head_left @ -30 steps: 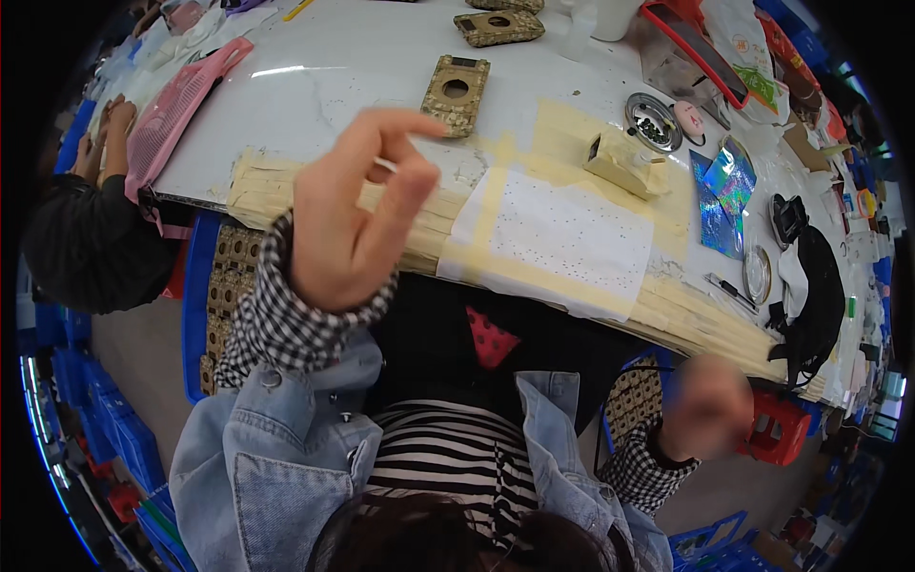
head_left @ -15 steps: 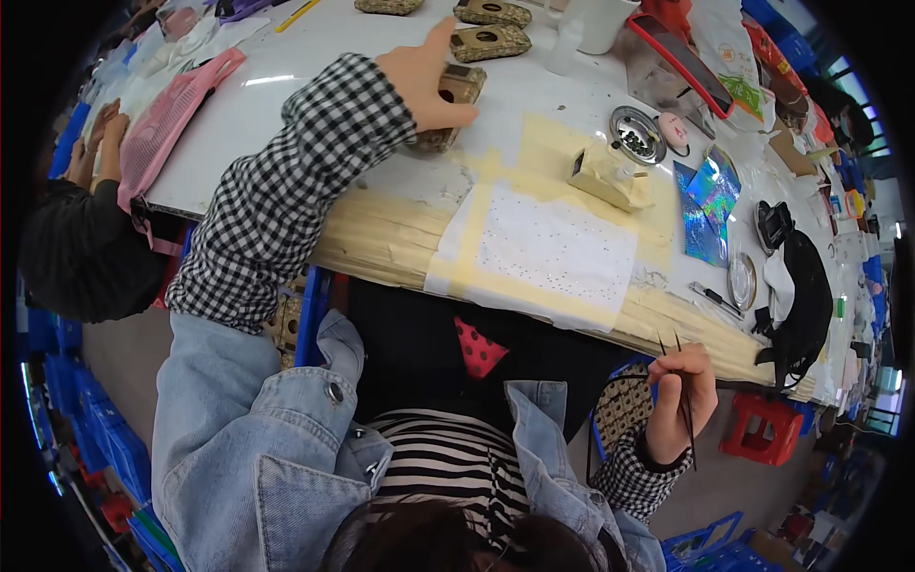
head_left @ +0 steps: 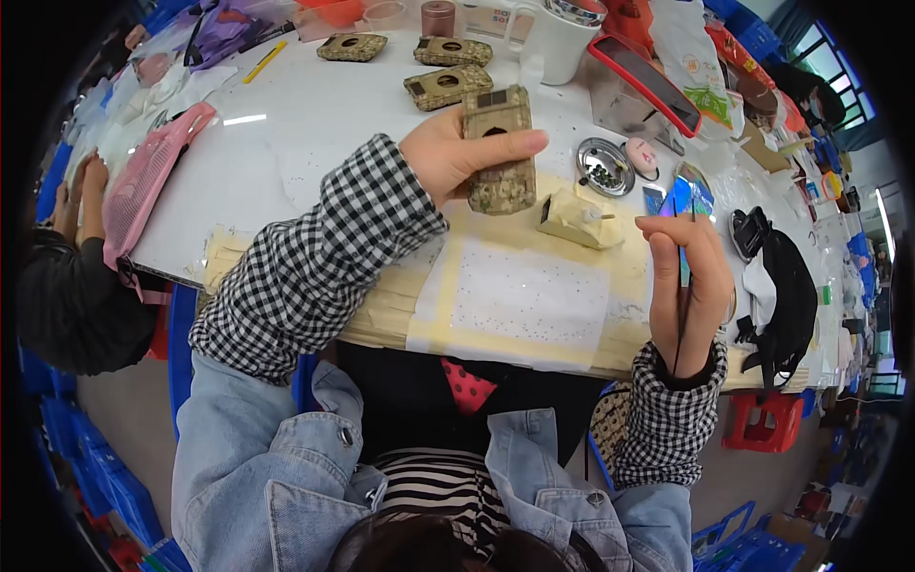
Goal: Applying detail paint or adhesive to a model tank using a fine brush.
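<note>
My left hand (head_left: 456, 157) grips a camouflage toy tank hull (head_left: 500, 186) with a round hole, thumb across its face. The hull is held up above the table, just behind a yellow tape-wrapped block (head_left: 577, 221). At the right, my right hand (head_left: 694, 276) holds dark, thin tweezers (head_left: 681, 276) over the table's front part, points upward. In front of me a white sheet (head_left: 529, 305) dotted with tiny specks is taped down. Beyond the block, a round metal dish (head_left: 604, 168) contains small dark and green bits.
Several more hulls (head_left: 448, 86) lie at the back. A red-cased phone (head_left: 648, 81) leans by a white mug (head_left: 553, 43). Shiny blue film (head_left: 693, 191) and a black bag (head_left: 793, 310) are at the right. Another person's hands (head_left: 88, 191) rest beside a pink mesh bag (head_left: 157, 181) at the left.
My left hand has lifted the hull off the table and brought it rightward toward the block. My right hand has risen from below the table edge to over the table with the tweezers.
</note>
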Motion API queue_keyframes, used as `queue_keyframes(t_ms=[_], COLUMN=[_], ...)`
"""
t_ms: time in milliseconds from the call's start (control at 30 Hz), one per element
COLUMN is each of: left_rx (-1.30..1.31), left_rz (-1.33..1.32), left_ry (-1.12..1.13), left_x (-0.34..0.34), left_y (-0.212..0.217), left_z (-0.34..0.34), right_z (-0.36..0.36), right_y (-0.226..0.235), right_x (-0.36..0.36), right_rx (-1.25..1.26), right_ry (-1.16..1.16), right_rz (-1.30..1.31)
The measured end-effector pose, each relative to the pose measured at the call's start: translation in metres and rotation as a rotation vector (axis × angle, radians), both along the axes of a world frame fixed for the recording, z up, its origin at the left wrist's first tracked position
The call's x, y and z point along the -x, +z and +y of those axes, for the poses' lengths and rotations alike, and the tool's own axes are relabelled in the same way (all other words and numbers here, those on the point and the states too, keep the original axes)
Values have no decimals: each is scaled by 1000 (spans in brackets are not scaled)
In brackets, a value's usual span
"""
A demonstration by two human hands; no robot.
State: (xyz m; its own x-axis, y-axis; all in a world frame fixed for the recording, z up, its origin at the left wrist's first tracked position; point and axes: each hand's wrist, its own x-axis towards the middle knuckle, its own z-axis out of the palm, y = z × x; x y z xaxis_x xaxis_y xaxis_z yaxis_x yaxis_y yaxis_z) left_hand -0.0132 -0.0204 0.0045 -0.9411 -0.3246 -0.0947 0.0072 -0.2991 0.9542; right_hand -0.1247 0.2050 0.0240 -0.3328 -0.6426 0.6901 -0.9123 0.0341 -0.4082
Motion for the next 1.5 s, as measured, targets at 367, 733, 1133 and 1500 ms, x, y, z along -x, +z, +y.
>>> queue_keyframes(t_ms=[367,733,1133,1500], left_rx=[-94,-260,-260,-229], left_rz=[-114,9,59,95], left_ry=[65,-48,-8,6], left_x=[-13,-15,-17,-18], left_y=[-8,-11,-10,-11], left_z=[9,28,39,44], right_z=[-12,-33,-28,-25], right_y=[-32,-38,-35,-31], right_x=[15,-7,-11,-12], right_rx=[-16,95,56,49], right_ry=[-70,263,273,276], right_rz=[2,187,136,154])
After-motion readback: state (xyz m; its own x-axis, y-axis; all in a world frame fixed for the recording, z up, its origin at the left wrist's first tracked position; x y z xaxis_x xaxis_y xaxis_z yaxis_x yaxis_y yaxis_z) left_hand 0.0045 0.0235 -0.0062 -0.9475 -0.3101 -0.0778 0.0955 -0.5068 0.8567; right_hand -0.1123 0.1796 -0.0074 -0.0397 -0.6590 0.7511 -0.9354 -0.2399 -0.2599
